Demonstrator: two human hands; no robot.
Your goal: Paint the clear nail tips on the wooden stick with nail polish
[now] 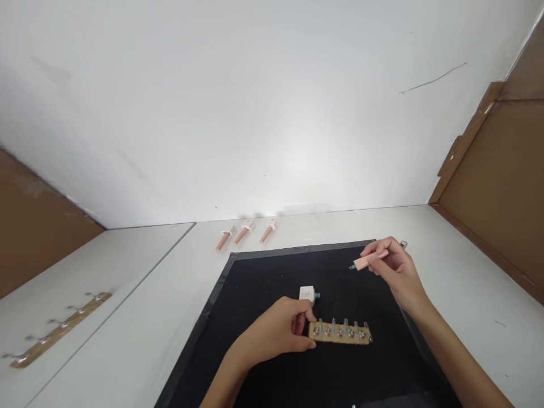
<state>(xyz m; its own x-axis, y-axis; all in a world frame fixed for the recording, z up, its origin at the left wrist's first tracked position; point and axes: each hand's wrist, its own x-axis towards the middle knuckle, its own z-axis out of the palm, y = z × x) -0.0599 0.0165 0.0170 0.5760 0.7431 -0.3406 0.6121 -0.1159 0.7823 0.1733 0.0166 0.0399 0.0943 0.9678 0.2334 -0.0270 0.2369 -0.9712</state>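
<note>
My left hand [285,326] pinches the left end of a narrow wooden strip [335,340] on the black mat. Several clear false nail tips [345,325] stand on small round metal mounts along this strip, and the leftmost one [321,325] looks greenish. Between the fingers of my right hand [389,263] is a nail polish brush with a pale pink cap [364,262]. Its dark green bristle end points left, above the mat and apart from the strip. Just behind my left hand, a white nail polish bottle [306,293] lies on its side, its green neck uncapped and facing right.
Three more nail polish bottles with pink caps [243,233] lie at the back against the white wall [263,113]. A second wooden strip with metal mounts [63,328] is on the far left. A small clear object [403,245] shows behind my right hand. Brown boards [497,187] close both sides.
</note>
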